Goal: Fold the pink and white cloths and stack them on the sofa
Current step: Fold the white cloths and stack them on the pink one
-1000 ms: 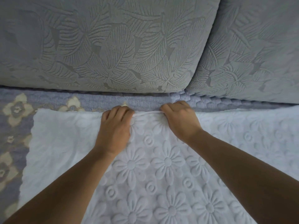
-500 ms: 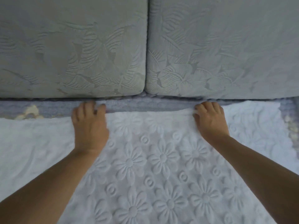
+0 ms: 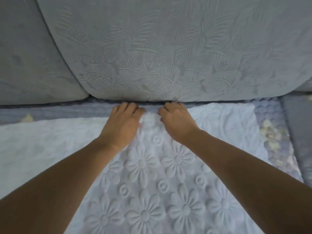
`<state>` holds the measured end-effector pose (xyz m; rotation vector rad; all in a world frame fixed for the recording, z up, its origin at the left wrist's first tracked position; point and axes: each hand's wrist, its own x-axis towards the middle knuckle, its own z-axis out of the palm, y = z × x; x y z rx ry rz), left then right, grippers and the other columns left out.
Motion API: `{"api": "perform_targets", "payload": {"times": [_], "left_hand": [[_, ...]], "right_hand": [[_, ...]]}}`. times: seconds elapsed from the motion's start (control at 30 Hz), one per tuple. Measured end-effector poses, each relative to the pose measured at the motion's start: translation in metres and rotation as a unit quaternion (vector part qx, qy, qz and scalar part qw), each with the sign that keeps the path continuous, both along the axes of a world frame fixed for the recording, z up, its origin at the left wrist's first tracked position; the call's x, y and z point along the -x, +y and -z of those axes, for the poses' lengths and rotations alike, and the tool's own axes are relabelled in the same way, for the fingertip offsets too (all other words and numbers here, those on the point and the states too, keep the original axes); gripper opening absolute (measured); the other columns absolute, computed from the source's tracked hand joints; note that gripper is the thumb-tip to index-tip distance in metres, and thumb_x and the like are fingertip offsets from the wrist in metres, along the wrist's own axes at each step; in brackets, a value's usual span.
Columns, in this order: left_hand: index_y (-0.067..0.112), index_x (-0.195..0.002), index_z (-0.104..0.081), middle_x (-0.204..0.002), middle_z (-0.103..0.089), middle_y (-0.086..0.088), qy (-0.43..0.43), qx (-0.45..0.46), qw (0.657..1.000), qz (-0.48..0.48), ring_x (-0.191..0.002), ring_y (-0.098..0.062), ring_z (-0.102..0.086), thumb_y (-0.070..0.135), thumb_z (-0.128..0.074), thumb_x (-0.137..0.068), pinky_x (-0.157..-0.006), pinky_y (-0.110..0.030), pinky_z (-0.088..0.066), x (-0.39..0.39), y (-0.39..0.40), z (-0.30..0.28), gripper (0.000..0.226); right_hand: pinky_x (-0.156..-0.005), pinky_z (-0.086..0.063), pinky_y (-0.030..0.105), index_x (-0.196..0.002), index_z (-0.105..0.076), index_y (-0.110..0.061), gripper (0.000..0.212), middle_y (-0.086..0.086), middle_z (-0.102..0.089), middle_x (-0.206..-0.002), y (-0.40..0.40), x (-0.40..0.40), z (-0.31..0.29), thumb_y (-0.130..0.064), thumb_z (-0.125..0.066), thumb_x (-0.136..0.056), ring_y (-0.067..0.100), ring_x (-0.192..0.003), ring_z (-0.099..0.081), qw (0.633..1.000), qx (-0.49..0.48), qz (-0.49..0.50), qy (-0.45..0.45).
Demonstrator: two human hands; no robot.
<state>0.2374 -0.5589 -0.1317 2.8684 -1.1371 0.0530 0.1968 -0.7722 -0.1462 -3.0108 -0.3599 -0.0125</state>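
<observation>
head view: white flower-embossed cloth (image 3: 152,183) lies spread over the blue-grey patterned sofa seat (image 3: 50,110). left hand (image 3: 120,125) and right hand (image 3: 177,122), close together, each grasp its bunched far edge, just below the grey leaf-textured back cushion (image 3: 160,53).

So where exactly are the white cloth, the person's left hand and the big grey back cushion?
white cloth (image 3: 177,191), head view, on the flower-embossed middle between the forearms.
left hand (image 3: 121,125), head view, on the back of the hand.
grey back cushion (image 3: 168,53), head view, on its leaf-patterned front face.
</observation>
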Motion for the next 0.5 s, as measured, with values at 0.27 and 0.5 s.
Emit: {"api": "perform_targets", "payload": {"times": [0.27,0.5], "left_hand": [[0.016,-0.09,-0.063,-0.073,-0.062,-0.002,0.021,-0.073,0.997,0.031,-0.069,-0.028,-0.061,0.0,-0.074,-0.05,-0.068,-0.037,-0.042,0.001,-0.028,-0.011,0.044],[0.012,-0.076,-0.067,-0.06,-0.059,-0.005,0.066,-0.09,0.993,-0.05,-0.051,-0.03,-0.058,-0.002,-0.078,-0.054,-0.052,-0.034,-0.045,0.0,-0.029,-0.008,0.029]], "right_hand": [[-0.082,-0.039,0.038,-0.092,-0.054,-0.013,0.026,0.003,-0.058,-0.071,-0.004,0.003,-0.003,-0.011,-0.074,-0.075,0.025,-0.065,-0.057,0.998,0.02,-0.04,-0.036],[-0.075,-0.045,0.041,-0.086,-0.057,-0.011,0.021,0.008,-0.059,-0.073,-0.124,0.029,-0.014,-0.029,-0.052,-0.094,0.031,-0.063,-0.059,0.997,0.039,-0.048,-0.037]]}}
